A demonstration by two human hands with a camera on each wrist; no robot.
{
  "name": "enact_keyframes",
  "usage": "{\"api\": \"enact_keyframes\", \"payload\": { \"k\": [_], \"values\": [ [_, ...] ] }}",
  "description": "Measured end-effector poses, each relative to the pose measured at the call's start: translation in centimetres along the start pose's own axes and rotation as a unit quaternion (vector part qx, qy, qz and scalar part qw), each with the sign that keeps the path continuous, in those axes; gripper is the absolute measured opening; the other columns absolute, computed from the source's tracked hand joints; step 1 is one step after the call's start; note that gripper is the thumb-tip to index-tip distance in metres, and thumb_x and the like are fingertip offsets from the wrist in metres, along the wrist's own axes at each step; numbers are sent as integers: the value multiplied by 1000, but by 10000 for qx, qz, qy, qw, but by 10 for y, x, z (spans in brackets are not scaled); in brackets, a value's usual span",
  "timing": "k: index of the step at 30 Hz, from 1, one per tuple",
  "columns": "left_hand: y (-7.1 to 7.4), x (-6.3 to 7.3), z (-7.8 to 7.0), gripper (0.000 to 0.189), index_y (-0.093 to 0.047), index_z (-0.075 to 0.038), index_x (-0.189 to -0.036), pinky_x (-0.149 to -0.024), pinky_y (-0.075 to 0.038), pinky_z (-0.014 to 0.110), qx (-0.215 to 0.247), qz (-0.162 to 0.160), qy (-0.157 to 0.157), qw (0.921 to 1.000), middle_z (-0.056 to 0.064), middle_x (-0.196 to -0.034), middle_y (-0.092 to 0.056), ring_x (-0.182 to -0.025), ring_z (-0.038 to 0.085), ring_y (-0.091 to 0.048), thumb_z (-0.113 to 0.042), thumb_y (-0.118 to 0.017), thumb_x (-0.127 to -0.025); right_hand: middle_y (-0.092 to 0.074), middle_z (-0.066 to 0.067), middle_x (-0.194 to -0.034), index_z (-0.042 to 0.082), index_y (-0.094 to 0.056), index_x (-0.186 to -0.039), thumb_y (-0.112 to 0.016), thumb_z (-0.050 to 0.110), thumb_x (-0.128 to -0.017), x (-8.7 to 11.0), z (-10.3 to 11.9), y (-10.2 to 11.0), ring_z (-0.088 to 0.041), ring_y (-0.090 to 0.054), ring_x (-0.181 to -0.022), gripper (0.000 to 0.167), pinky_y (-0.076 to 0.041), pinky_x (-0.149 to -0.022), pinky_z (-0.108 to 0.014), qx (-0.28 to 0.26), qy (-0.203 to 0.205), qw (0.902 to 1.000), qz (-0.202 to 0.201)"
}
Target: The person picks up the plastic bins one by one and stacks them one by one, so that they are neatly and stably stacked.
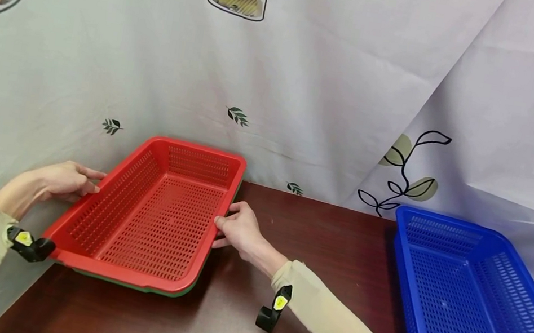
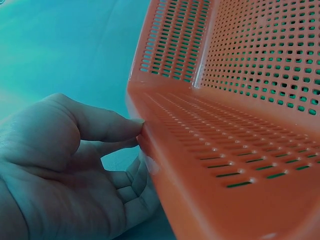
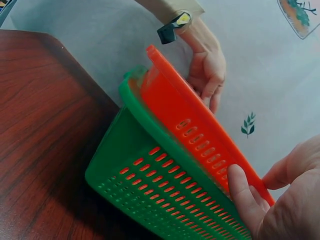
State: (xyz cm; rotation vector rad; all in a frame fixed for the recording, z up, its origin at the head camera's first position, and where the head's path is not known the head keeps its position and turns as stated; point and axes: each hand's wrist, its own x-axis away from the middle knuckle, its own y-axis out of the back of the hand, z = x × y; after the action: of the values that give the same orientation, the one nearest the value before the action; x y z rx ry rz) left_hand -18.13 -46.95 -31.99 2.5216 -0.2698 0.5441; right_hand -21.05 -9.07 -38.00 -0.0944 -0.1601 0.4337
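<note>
A red slotted plastic basket point(image 1: 164, 220) sits nested inside a green basket point(image 3: 120, 155), its rim standing a little above the green one. My left hand point(image 1: 65, 179) pinches the red basket's left rim, thumb on top and fingers below, as the left wrist view shows closely. On the opposite long side, my right hand point(image 1: 241, 230) grips the right rim between thumb and fingers. From the head view the green basket is mostly hidden, with only a thin strip of it under the red rim.
A blue slotted basket point(image 1: 452, 306) stands at the right on the dark red-brown wooden table point(image 1: 318, 242). Behind the table hangs a pale printed cloth point(image 1: 318, 94), and it also runs along the left side, close to the left hand.
</note>
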Motion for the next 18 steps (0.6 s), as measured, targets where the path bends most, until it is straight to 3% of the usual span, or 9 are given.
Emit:
{"api": "enact_keyframes", "payload": {
  "k": [8,15,18],
  "values": [
    [-1,-1,7,68,-10,22,-146,-83,-58,37,58,-38,-18,10000,14,-107,-70,-90,14,-68,2,-51,-96,-55,-20,-88,-9,-41,-122,-59,-9,-93,0,-1,-3,-28,-69,-67,34,-60,-56,-38,93,-45,9999,-33],
    [-2,2,9,68,-10,20,-147,-80,-58,34,-15,-117,83,9999,5,-96,-71,-86,11,-67,1,-52,-97,-57,-21,-88,-9,-42,-121,-60,-9,-93,-1,-4,-4,-30,-69,-68,34,-60,-56,-38,188,-70,9998,-52],
    [-3,3,11,66,-12,21,-147,-78,-58,32,-105,-284,105,9995,1,-96,-69,-82,8,-64,-2,-51,-98,-58,-19,-88,-10,-46,-119,-63,-7,-91,-1,-5,-3,-28,-69,-67,32,-60,-54,-37,464,22,9988,-171]
  ]
}}
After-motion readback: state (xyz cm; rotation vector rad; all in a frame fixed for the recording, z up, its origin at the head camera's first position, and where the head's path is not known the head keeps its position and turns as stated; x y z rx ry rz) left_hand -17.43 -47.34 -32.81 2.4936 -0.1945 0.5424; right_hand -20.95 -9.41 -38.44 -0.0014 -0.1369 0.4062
